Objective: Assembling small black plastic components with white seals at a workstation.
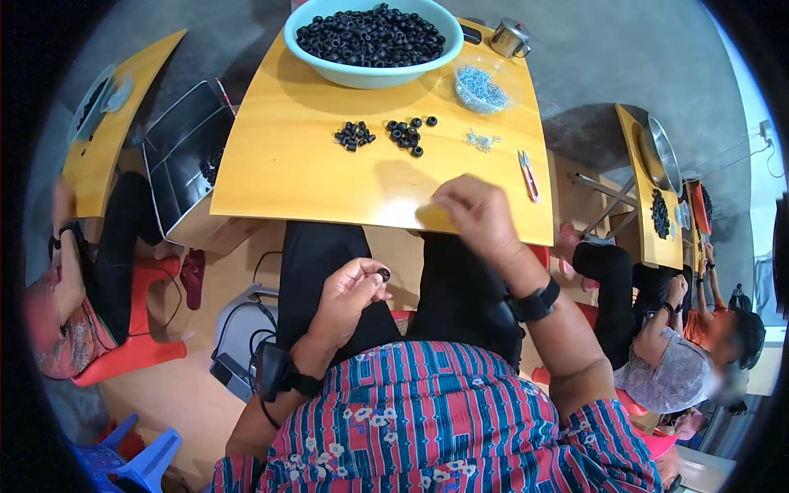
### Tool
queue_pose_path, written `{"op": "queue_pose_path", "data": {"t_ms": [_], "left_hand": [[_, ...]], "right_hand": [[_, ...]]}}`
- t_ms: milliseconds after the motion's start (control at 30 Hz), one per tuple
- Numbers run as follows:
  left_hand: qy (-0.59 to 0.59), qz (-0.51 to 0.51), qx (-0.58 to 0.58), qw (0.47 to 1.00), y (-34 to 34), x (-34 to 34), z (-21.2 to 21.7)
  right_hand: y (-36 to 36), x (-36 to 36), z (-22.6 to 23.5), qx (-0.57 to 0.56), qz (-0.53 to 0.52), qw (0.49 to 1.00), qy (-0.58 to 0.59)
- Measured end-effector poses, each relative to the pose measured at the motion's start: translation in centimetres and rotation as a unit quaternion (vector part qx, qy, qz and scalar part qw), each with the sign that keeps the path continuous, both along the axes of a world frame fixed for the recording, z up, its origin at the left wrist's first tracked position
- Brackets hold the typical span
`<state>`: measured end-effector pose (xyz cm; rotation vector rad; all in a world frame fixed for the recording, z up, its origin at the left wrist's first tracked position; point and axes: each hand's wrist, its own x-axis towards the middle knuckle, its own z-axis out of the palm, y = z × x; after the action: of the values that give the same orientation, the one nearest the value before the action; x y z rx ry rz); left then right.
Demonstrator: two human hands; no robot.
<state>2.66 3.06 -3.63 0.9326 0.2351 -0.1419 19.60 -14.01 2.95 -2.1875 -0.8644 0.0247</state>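
Note:
My left hand [348,297], over my lap, pinches a small black ring-shaped bead [384,274] between thumb and fingertips. Raised above the table's near edge, my right hand [478,212] has its fingers curled together. Its fingertips are blurred, so what they hold, if anything, cannot be made out. On the yellow table [288,177], beyond my hands, lie a small pile of black short tube-like pieces [354,135], several round black beads [403,134] and a little heap of shiny metal pieces [482,141]. Red-handled thread snips [528,177] rest at the right.
A light-blue basin [370,76] full of black beads stands at the back, beside a clear bowl [483,85] of bluish metal pieces and a metal mug [510,38]. A lined box [185,156] stands left of the table. Other people sit at tables on both sides.

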Motion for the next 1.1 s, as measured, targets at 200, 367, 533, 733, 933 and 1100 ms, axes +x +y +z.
{"op": "queue_pose_path", "data": {"t_ms": [200,367,533,733,933,1100], "left_hand": [[0.03,-0.01,-0.015,0.999,0.1,0.3,-0.1],[0.047,-0.012,-0.015,0.999,0.1,0.5,-0.1],[0.047,0.008,-0.048,0.998,0.1,0.6,-0.3],[0.037,0.004,-0.045,0.998,0.0,0.7,-0.4],[0.029,-0.012,-0.023,0.999,0.2,0.5,-0.5],[0.031,-0.004,-0.014,0.999,0.1,0.5,-0.2]], "right_hand": [[-1.6,6.4,-0.7,-0.032,-0.147,0.988,-0.028],[-1.3,8.1,-1.5,-0.045,-0.13,0.975,-0.174],[-0.7,8.3,-1.5,-0.121,-0.087,0.955,-0.255],[-1.1,8.5,-2.1,-0.174,-0.109,0.952,-0.226],[-1.5,7.8,-1.9,-0.162,-0.084,0.957,-0.226],[-2.0,7.1,-2.3,-0.15,-0.064,0.959,-0.231]]}}
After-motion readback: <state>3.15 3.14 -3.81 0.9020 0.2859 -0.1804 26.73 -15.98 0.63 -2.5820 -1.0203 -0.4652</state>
